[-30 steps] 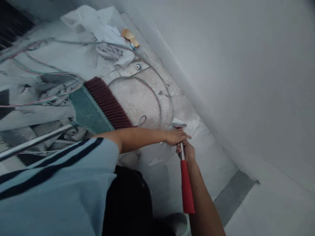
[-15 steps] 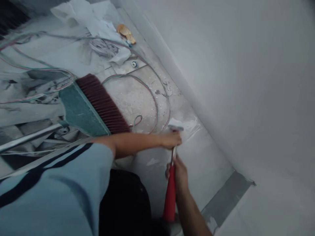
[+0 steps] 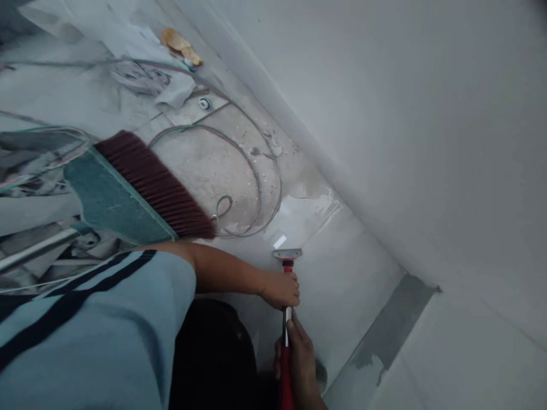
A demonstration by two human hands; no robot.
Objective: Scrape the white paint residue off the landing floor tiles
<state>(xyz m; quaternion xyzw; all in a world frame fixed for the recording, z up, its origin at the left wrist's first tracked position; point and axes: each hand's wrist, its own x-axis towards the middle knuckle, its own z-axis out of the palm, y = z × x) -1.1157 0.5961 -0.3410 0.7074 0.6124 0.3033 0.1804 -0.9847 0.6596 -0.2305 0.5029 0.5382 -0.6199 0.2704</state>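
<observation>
A long-handled floor scraper [image 3: 288, 254] with a red grip lies low over the pale floor, its wide metal blade pointing away from me. My left hand [image 3: 280, 288] is wrapped round the shaft just behind the blade head. Farther back, my right hand [image 3: 301, 359] grips the handle at the top of its red part. A small bright white strip [image 3: 279, 242] shows just ahead of the blade; whether it touches the blade I cannot tell. Beyond it lies a white, ragged-edged patch [image 3: 303, 213] on the floor.
A green broom [image 3: 123, 196] with dark red bristles lies left of my arm. A thin cable [image 3: 258, 188] loops over the debris-strewn floor. Crumpled white sheeting [image 3: 102, 28] and an orange-brown scrap [image 3: 182, 45] lie farther off. The wall [image 3: 384, 114] rises on the right, near a grey floor strip [image 3: 393, 324].
Both hands and the scraper have come back towards me, and the blade has left the white patch, which now shows. The view has shifted, so the broom appears farther left.
</observation>
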